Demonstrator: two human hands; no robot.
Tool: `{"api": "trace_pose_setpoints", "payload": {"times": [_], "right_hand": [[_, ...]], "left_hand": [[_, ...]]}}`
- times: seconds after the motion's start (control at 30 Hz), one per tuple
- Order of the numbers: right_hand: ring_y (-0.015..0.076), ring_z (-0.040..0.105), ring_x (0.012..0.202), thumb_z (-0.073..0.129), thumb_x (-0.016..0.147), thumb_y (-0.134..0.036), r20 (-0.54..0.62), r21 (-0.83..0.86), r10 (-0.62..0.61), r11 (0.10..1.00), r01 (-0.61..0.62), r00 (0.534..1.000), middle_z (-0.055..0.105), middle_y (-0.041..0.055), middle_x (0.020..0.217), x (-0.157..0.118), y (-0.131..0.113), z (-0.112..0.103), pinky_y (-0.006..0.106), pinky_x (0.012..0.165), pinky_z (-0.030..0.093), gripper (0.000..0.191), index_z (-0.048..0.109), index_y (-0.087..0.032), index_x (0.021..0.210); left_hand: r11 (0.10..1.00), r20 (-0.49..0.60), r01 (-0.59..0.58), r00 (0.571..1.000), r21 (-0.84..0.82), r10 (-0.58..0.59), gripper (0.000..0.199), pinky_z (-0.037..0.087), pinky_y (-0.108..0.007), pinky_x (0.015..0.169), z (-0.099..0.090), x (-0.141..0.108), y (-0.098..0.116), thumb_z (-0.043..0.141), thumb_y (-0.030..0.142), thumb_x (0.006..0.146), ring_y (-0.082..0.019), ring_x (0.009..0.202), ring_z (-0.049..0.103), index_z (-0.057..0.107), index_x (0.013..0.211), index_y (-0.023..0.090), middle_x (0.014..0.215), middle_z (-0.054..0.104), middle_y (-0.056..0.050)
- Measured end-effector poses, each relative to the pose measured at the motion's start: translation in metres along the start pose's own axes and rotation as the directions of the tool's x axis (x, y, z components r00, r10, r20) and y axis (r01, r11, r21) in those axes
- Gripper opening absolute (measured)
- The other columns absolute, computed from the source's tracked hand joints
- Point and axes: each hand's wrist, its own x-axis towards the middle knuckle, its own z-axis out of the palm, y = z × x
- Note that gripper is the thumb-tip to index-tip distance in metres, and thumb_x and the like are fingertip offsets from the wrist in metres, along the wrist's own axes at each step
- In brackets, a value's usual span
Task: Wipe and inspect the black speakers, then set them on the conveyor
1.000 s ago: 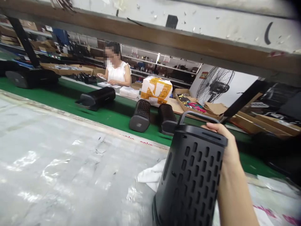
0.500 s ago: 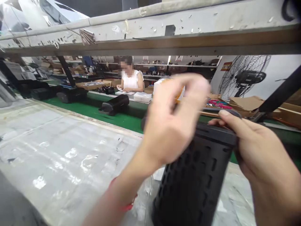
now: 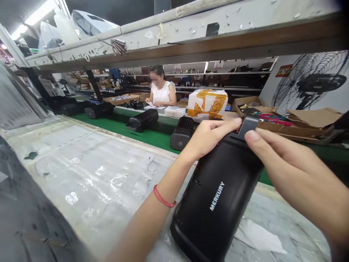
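Note:
A black speaker (image 3: 215, 196) with "MERKURY" in white on its smooth face stands tilted over the plastic-covered worktop. A dark handle (image 3: 248, 126) rises from its upper end. My left hand (image 3: 209, 137) is closed at the upper left of the speaker, thumb and fingertips against the handle's left side. From the right, my right hand (image 3: 280, 156) grips the upper end, its thumb pressing the handle's base; its other fingers are partly hidden behind. A red cord bracelet (image 3: 163, 196) circles my left wrist.
More black speakers (image 3: 144, 118) lie along a green belt (image 3: 160, 136) behind the worktop (image 3: 89, 171). A white box with orange tape (image 3: 208, 103) and open cartons (image 3: 297, 127) stand beyond. A co-worker (image 3: 162, 91) sits opposite. A shelf beam (image 3: 191, 36) crosses overhead; a fan (image 3: 313, 83) stands right.
The speaker has turned from its perforated side to its smooth lettered face. My left hand, blurred and raised before, has come down onto the handle. The view has shifted slightly.

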Motion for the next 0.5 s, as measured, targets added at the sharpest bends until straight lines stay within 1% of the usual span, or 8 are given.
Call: {"api": "trace_pose_setpoints", "payload": {"times": [0.07,0.13,0.2,0.23,0.3,0.37,0.43,0.5], "right_hand": [[0.0259,0.060,0.107,0.050,0.078,-0.063,0.054,-0.040,-0.033,0.999,0.035,0.998,0.063,-0.0008,0.120,0.003,0.006,0.001,0.041,0.085,0.053,0.048,0.064,-0.035,0.114],[0.0248,0.056,0.114,0.052,0.077,-0.060,0.114,-0.027,-0.081,0.996,0.085,0.990,0.061,-0.0028,0.124,0.005,0.013,-0.002,0.046,0.101,0.044,0.049,0.060,-0.035,0.119],[0.0235,0.053,0.118,0.054,0.078,-0.060,0.141,-0.034,-0.103,0.993,0.109,0.985,0.058,-0.0045,0.128,0.007,0.020,-0.006,0.047,0.108,0.037,0.051,0.057,-0.037,0.123],[0.0237,0.051,0.121,0.054,0.077,-0.062,0.139,-0.057,-0.107,0.992,0.116,0.985,0.056,-0.0044,0.131,0.007,0.023,-0.007,0.048,0.109,0.035,0.055,0.054,-0.038,0.127],[0.0251,0.044,0.128,0.056,0.075,-0.066,0.121,-0.135,-0.129,0.980,0.145,0.984,0.047,-0.0020,0.141,0.006,0.027,-0.007,0.049,0.111,0.033,0.071,0.044,-0.036,0.138],[0.0263,0.037,0.134,0.054,0.076,-0.072,0.108,-0.224,-0.224,0.944,0.244,0.968,0.037,0.0017,0.148,0.002,0.028,-0.003,0.049,0.111,0.033,0.085,0.031,-0.031,0.147],[0.0303,0.032,0.137,0.045,0.078,-0.078,0.116,-0.322,-0.344,0.875,0.363,0.932,0.031,0.0080,0.151,-0.006,0.028,0.005,0.054,0.110,0.033,0.092,0.023,-0.025,0.150],[0.0383,0.024,0.139,0.038,0.076,-0.084,0.125,-0.414,-0.402,0.810,0.416,0.907,0.021,0.0142,0.154,-0.017,0.026,0.015,0.063,0.106,0.031,0.100,0.016,-0.023,0.153]], "left_hand": [[0.999,-0.046,0.001,0.999,0.051,0.002,0.033,0.042,-0.025,0.078,0.001,0.002,-0.002,0.063,0.048,0.078,-0.015,0.080,0.057,0.068,0.072,0.015,0.080,0.064,-0.001],[0.997,-0.080,-0.006,0.997,0.077,0.012,0.029,0.041,-0.025,0.080,0.001,0.004,-0.005,0.061,0.043,0.077,-0.015,0.082,0.057,0.066,0.069,0.015,0.078,0.063,-0.001],[0.994,-0.085,-0.038,0.995,0.102,0.046,0.024,0.040,-0.024,0.080,0.001,0.006,-0.007,0.058,0.037,0.076,-0.014,0.082,0.055,0.063,0.065,0.016,0.074,0.060,0.000],[0.992,-0.087,-0.044,0.995,0.118,0.054,0.024,0.040,-0.023,0.076,0.000,0.006,-0.008,0.057,0.036,0.075,-0.013,0.078,0.054,0.061,0.062,0.016,0.070,0.058,0.001],[0.989,-0.115,-0.019,0.993,0.144,0.035,0.030,0.037,-0.023,0.063,-0.003,0.006,-0.008,0.056,0.038,0.075,-0.010,0.063,0.047,0.053,0.054,0.016,0.060,0.049,0.002],[0.990,-0.161,0.030,0.987,0.138,-0.008,0.034,0.030,-0.024,0.053,-0.008,0.006,-0.007,0.057,0.037,0.074,-0.009,0.053,0.037,0.047,0.049,0.016,0.052,0.041,0.003],[0.994,-0.194,0.052,0.980,0.101,-0.031,0.032,0.029,-0.024,0.052,-0.013,0.006,-0.005,0.058,0.032,0.074,-0.008,0.051,0.034,0.046,0.049,0.016,0.050,0.040,0.004],[0.998,-0.206,0.040,0.978,0.047,-0.029,0.029,0.033,-0.023,0.057,-0.015,0.005,-0.001,0.057,0.024,0.075,-0.009,0.056,0.039,0.048,0.049,0.016,0.052,0.044,0.004]]}}
